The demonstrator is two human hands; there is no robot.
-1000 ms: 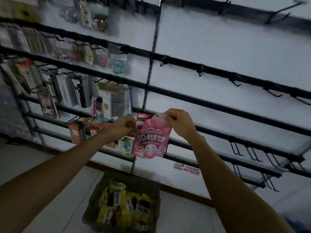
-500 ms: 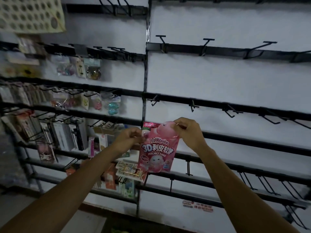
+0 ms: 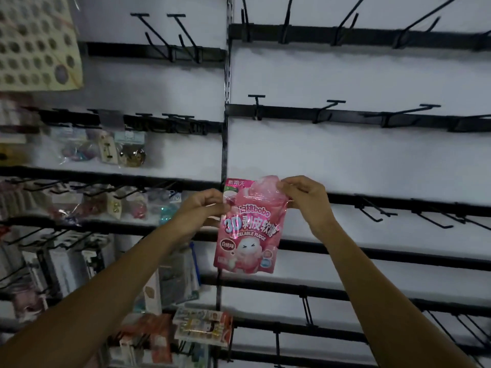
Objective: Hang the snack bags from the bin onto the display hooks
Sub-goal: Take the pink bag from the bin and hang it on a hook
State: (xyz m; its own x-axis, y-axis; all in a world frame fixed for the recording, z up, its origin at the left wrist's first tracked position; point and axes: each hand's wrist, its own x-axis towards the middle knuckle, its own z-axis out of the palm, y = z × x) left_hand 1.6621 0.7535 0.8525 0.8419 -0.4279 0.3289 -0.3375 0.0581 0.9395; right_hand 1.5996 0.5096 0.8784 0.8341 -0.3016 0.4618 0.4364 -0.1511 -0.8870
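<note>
Right hand [image 3: 305, 200] is up at the top corner of the pink snack bag [image 3: 248, 229], thumb and fingers pinched tight on the crinkled film, just right of the upright post [image 3: 225, 144]. Left hand [image 3: 202, 208] is on the other side, just left of the post, fingers curled in and pinching the bag's upper left edge. Both arms are stretched up and forward, and both hands have a grip.

The bag hangs upright between them, front face to the camera, with white and blue lettering on pink and a little cartoon face low down. Its left edge sits right at the post and the rest spreads to the right. It is held in front of the wall and is on no hook; whether it touches the rail behind, I cannot tell.

To the right of the post, black rails [image 3: 372, 118] run in rows across a white wall. Black display hooks [image 3: 256, 107] jut out above the bag, with more below it. Left of the post, the rails carry small packaged goods [image 3: 127, 150], too blurred to make out. High and far left of the post is a pale sheet with rows of round holes [image 3: 34, 43]. Low down, just left of the post, there is a flat printed box [image 3: 202, 325] among the pegs.
</note>
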